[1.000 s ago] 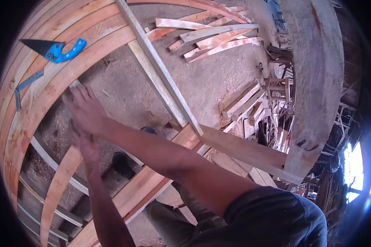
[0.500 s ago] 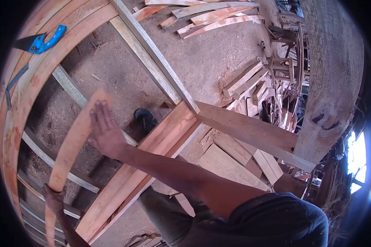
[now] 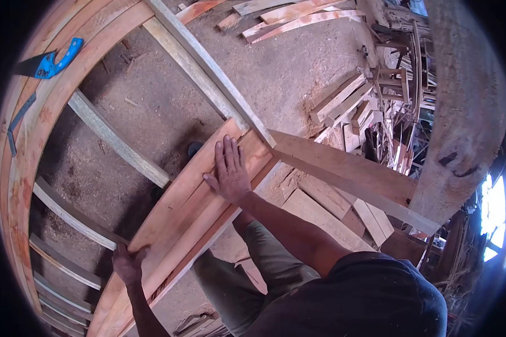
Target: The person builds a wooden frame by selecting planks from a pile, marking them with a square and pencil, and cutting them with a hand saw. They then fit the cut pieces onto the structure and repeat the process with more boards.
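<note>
A curved wooden plank (image 3: pixel 171 210) lies on top of the near rail (image 3: pixel 258 151) of a large wooden frame, roughly in line with it. Flat on the plank's upper end rests my right hand (image 3: pixel 229 175), its fingers stretched out and its thumb apart. My left hand (image 3: pixel 128 265) grips the plank's outer edge lower down, thumb on the top face and fingers over the side, near the end of a crosspiece (image 3: pixel 78 216). The plank's underside is hidden.
A blue-handled handsaw (image 3: pixel 62 59) and a dark angled metal tool (image 3: pixel 20 123) lie on the frame's far curved rail (image 3: pixel 48 121). Curved boards (image 3: pixel 306 25) lie on the floor beyond. Offcuts (image 3: pixel 343 104) are piled at right, beside a thick upright board (image 3: pixel 466 101).
The plank has come rightward from over the frame's gaps onto the near rail. Both my hands have moved right with it.
</note>
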Demonstrator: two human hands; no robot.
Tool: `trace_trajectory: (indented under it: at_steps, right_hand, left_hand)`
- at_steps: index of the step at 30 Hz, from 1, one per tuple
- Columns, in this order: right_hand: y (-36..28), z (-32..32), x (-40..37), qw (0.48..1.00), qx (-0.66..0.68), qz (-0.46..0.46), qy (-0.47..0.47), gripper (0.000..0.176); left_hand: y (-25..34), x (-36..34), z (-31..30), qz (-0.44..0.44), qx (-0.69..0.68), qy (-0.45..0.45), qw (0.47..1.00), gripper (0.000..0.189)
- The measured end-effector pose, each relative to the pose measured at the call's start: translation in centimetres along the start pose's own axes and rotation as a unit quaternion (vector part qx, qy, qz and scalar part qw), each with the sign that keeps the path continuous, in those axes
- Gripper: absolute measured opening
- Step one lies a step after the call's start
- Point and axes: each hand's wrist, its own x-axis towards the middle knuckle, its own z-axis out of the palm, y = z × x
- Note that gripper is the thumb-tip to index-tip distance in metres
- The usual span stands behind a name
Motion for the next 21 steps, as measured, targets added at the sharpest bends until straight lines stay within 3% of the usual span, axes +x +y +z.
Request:
trace_trajectory:
  at_steps: [4,7,10,17,21]
  right_hand:
    - [1.1,-1.4,0.3,1.000,-0.002,0.008,0.000,0.097]
    - [2.7,-0.7,1.0,1.000,0.000,0.013,-0.006,0.097]
    - [4.1,-0.7,1.5,1.000,0.001,0.006,-0.015,0.097]
    - [4.5,1.0,2.2,1.000,0.018,0.004,0.006,0.099]
    - [4.7,1.3,1.9,0.999,0.033,-0.002,0.021,0.100]
  left_hand:
    - [0.9,1.2,-0.8,0.008,-0.036,-0.049,0.998,0.068]
    - [3.1,1.0,0.9,0.047,-0.066,0.009,0.997,0.067]
    - [4.6,0.1,1.4,-0.004,-0.061,-0.018,0.998,0.066]
    - [4.6,0.0,3.3,0.002,-0.073,0.005,0.997,0.063]
    - [4.5,0.8,1.4,0.003,-0.047,0.027,0.999,0.063]
